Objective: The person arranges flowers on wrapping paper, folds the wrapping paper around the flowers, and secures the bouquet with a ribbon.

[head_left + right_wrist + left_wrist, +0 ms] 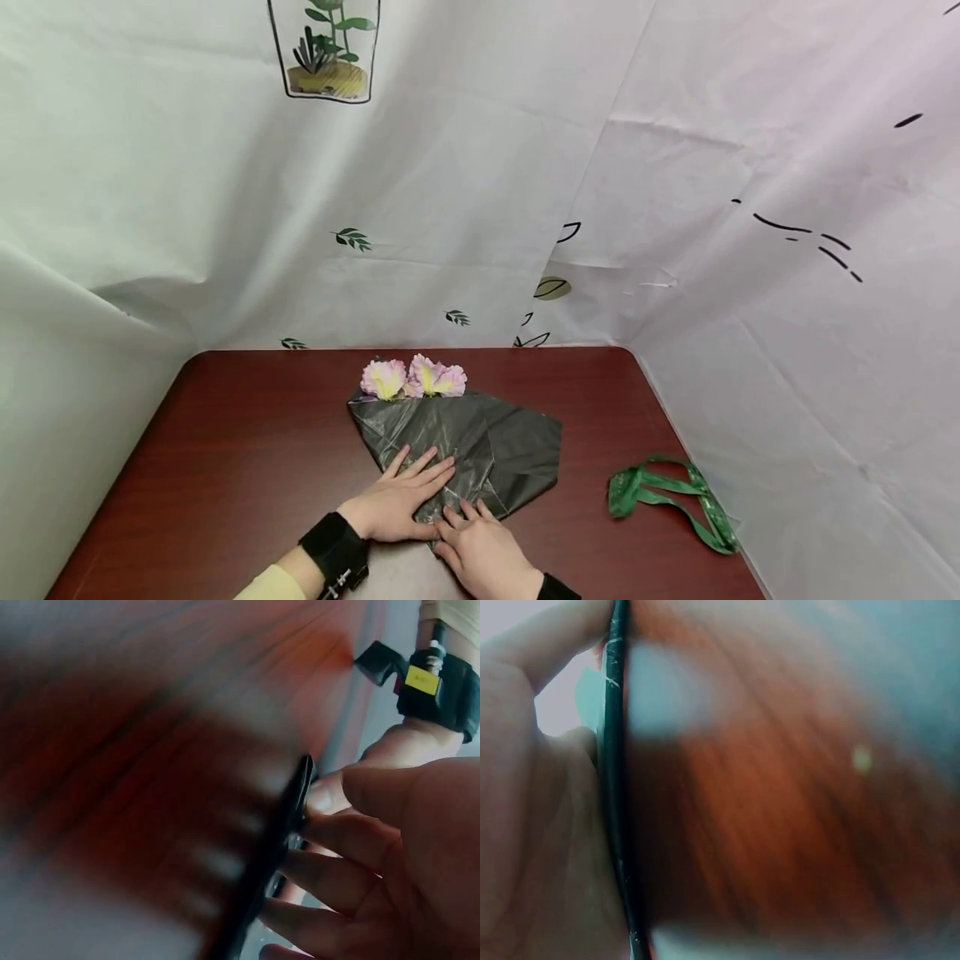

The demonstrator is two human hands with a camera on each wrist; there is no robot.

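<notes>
Pink and yellow flowers (431,377) stick out of the far edge of a folded black wrapping paper (521,442) lying on the table. Spread fingers of my left hand (401,502) press flat on the paper's near left part. Close by on the right, my right hand (486,552) rests with fairly straight fingers on the near corner. The two hands almost meet at the thumbs. Seen edge-on, the paper (613,787) is a dark strip beside the left palm; in the right wrist view the fingers (330,877) touch it. Stems are hidden inside.
A green ribbon (707,500) lies in loose loops near the table's right edge. The reddish-brown table (247,450) is bordered by white printed cloth (465,167) at the back and both sides.
</notes>
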